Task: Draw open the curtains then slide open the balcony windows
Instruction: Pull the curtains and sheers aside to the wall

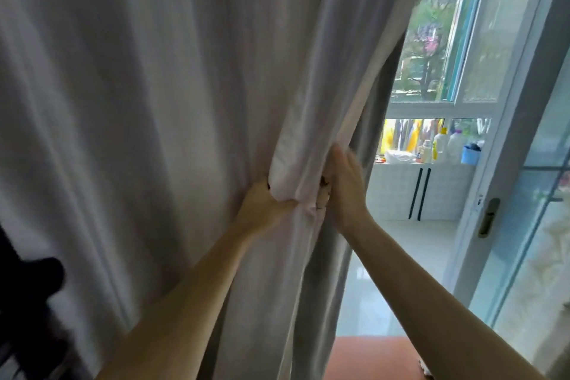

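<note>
The pale grey-white pleated fabric curtain, filling the frame from 9 to 12 o'clock, is judged soft, light and easily bunched, so it is best taken at its gathered leading edge, where the left hand is closed on a fold and the right hand is pressed flat-fingered against the edge, thumb hidden. At 3 o'clock the white-framed sliding glass balcony door with brass handle is cut off; the curtain rail is out of frame, and the dark blurred shape at 8 o'clock cannot be identified.
</note>
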Action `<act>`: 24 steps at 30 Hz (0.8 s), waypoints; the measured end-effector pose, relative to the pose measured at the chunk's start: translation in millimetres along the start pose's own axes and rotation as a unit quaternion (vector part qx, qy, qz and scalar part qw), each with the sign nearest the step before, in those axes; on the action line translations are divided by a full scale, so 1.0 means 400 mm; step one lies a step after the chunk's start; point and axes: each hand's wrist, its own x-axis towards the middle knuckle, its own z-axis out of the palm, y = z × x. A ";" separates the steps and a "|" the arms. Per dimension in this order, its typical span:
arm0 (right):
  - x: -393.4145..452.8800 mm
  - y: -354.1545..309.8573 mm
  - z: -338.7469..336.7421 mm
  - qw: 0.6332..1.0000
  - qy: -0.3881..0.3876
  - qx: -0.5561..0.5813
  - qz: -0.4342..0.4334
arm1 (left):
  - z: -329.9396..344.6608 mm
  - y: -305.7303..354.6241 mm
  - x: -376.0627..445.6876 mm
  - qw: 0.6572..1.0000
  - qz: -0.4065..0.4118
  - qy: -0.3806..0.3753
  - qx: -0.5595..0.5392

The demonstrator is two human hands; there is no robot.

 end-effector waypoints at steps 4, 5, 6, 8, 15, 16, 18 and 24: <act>0.116 0.040 -0.074 0.983 0.100 -0.124 -0.087 | 0.031 -0.038 0.098 0.996 -0.004 0.057 0.067; 0.158 0.049 -0.083 0.978 0.103 -0.170 -0.059 | 0.039 -0.048 0.122 0.996 -0.013 0.048 0.071; 0.199 0.058 -0.089 0.974 0.096 -0.204 -0.022 | 0.044 -0.059 0.141 0.997 -0.018 0.039 0.071; 0.274 0.083 -0.094 0.982 0.046 -0.177 0.054 | 0.060 -0.075 0.175 0.997 0.002 0.024 0.068; 0.340 0.139 0.076 0.990 -0.116 -0.020 0.078 | 0.116 -0.074 0.236 0.977 0.019 0.035 0.208; 0.341 0.145 0.097 0.992 -0.095 -0.013 0.080 | 0.122 -0.075 0.236 0.981 0.013 0.027 0.191; 0.347 0.151 0.119 0.991 -0.081 -0.006 0.106 | 0.136 -0.086 0.243 0.986 0.015 0.069 0.151; 0.397 0.115 0.157 1.000 0.027 -0.002 -0.001 | 0.122 -0.128 0.330 0.980 0.033 0.195 0.020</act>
